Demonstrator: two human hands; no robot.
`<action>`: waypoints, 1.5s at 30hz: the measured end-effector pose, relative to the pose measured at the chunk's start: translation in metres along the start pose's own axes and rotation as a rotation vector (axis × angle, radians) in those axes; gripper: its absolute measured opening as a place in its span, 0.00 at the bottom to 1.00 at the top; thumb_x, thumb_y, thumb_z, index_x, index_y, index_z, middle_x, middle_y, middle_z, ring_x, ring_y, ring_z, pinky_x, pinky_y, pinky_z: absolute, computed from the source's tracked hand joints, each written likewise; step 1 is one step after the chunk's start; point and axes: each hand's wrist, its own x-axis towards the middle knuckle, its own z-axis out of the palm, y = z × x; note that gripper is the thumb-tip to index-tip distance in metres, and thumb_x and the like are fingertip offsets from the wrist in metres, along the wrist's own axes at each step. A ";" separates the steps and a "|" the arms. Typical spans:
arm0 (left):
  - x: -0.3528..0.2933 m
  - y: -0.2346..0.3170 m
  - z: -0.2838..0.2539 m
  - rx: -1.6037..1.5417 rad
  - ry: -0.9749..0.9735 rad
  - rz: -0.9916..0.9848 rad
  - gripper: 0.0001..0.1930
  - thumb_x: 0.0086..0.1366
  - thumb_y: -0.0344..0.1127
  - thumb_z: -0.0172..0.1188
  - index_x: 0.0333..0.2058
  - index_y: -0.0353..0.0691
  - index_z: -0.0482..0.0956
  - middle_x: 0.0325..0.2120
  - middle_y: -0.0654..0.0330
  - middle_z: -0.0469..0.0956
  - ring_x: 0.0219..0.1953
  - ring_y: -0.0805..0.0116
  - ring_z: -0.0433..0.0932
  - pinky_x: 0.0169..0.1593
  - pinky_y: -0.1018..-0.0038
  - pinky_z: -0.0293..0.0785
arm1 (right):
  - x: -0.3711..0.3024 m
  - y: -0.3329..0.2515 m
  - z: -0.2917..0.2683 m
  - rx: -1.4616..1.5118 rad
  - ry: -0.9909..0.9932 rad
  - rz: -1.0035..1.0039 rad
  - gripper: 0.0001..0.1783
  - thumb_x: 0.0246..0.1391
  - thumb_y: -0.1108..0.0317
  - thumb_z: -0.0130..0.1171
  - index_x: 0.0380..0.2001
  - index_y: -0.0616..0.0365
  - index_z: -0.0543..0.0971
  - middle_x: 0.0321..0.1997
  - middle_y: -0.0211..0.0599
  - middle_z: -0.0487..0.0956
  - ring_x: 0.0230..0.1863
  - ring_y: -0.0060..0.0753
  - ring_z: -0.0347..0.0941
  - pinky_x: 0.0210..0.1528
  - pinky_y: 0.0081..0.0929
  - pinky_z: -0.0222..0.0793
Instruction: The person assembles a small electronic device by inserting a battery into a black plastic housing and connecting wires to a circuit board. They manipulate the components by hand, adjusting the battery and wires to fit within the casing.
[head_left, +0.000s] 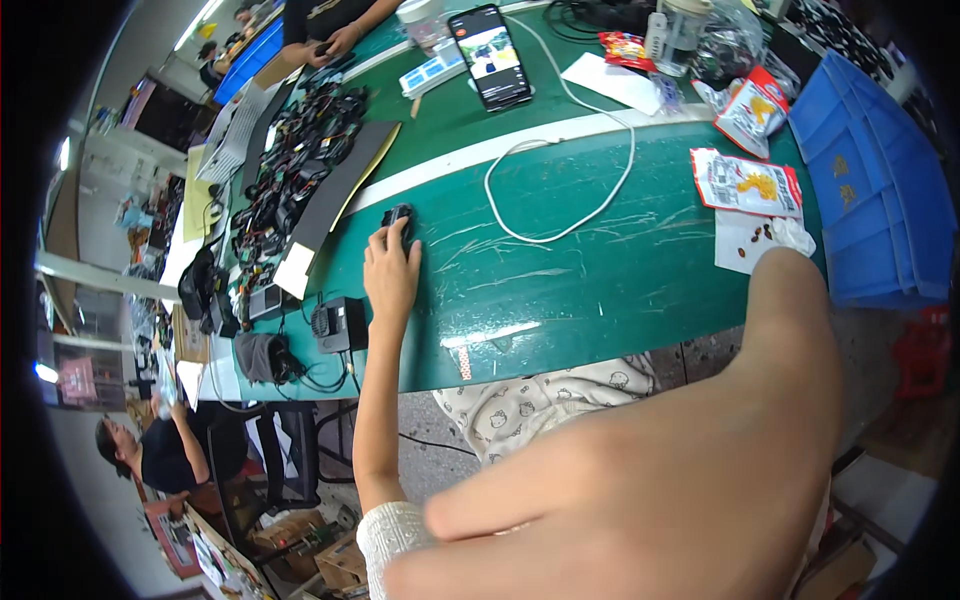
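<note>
On the green table, my left hand (391, 275) reaches out with its fingertips on a small black object (399, 216). The fingers cover part of it, so its exact kind does not show. Very close and blurred, my right hand (650, 470) fills the lower right, its fingers apart and one stretched upward. Nothing shows in it. Beyond that raised finger lie a white paper (733, 240) with several small brown bits, a crumpled white tissue (795, 236) and a white-and-red snack packet (748, 184).
A phone with a lit screen (491, 58) leans at the back, near a looped white cable (560, 239). Black cabled devices (300, 150) pile up at left, beside a black boxy device (338, 325). A blue crate (870, 180) stands right. Another person's hands (335, 45) work across the table.
</note>
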 end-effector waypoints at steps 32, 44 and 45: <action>0.045 0.029 -0.008 -0.464 -0.045 -0.204 0.21 0.55 0.42 0.64 0.42 0.35 0.70 0.31 0.48 0.78 0.32 0.53 0.79 0.38 0.66 0.73 | -0.198 0.070 0.159 0.490 0.067 1.039 0.10 0.49 0.77 0.48 0.36 0.58 0.75 0.30 0.36 0.76 0.35 0.38 0.72 0.40 0.32 0.68; 0.055 0.103 0.003 -0.975 0.207 -0.328 0.18 0.63 0.38 0.57 0.44 0.31 0.64 0.28 0.52 0.76 0.28 0.70 0.75 0.32 0.74 0.71 | -0.192 0.069 0.160 1.079 0.337 1.302 0.27 0.59 0.57 0.52 0.52 0.65 0.60 0.36 0.44 0.74 0.32 0.29 0.74 0.34 0.25 0.71; 0.054 0.108 0.006 -0.985 0.221 -0.344 0.18 0.63 0.38 0.56 0.44 0.32 0.64 0.29 0.52 0.76 0.28 0.70 0.75 0.32 0.74 0.71 | -0.191 0.066 0.161 1.026 0.315 1.319 0.27 0.58 0.58 0.53 0.53 0.65 0.60 0.35 0.43 0.74 0.31 0.28 0.74 0.32 0.24 0.71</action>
